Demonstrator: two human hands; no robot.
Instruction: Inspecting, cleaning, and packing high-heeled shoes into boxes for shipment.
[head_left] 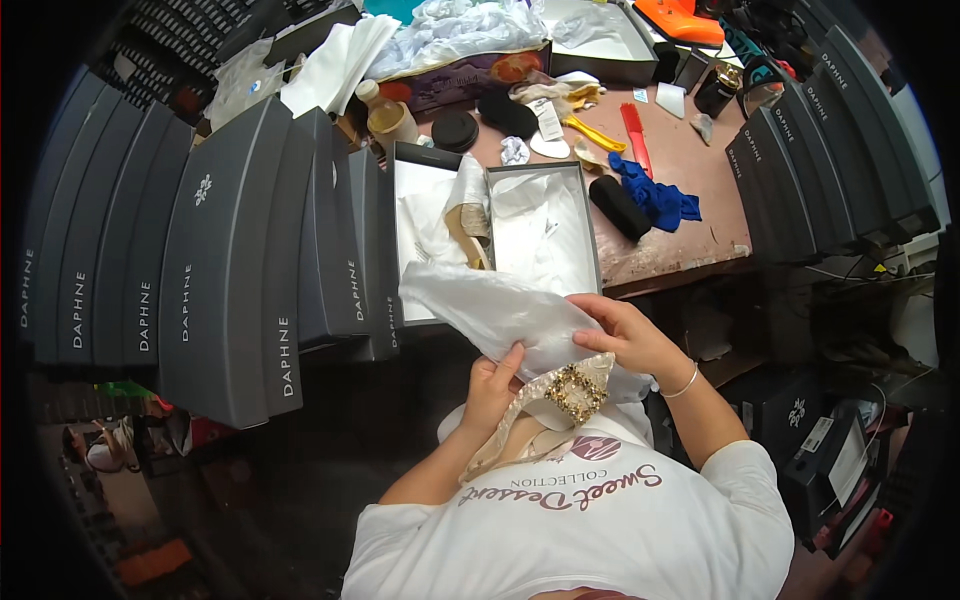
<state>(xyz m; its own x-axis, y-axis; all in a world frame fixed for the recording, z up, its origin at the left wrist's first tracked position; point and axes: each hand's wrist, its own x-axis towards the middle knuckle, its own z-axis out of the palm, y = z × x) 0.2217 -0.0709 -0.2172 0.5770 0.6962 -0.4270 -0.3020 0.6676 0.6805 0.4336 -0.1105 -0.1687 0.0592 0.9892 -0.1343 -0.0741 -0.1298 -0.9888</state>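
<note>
A sheet of white tissue paper [510, 318] is spread between my hands, in front of my chest. My left hand [490, 392] is closed on its lower edge, thumb on top and fingers mostly hidden behind. With thumb and fingers, my right hand [628, 338] pinches the sheet's right side. Right below the paper, close against my shirt, rests a beige shoe [545, 405] with a gold beaded ornament; my left hand is beside it, and whether it touches the shoe I cannot tell. Beyond the paper lies an open shoe box [545, 225] lined with white paper, with another beige shoe [468, 230] partly wrapped inside.
Dark grey shoe boxes [225, 270] stand in a row on the left, and more boxes [800, 165] on the right. On the pink table lie a blue cloth [655, 195], a black roll [620, 208], a red brush [635, 138], a yellow-handled brush [593, 132] and a bottle [388, 118].
</note>
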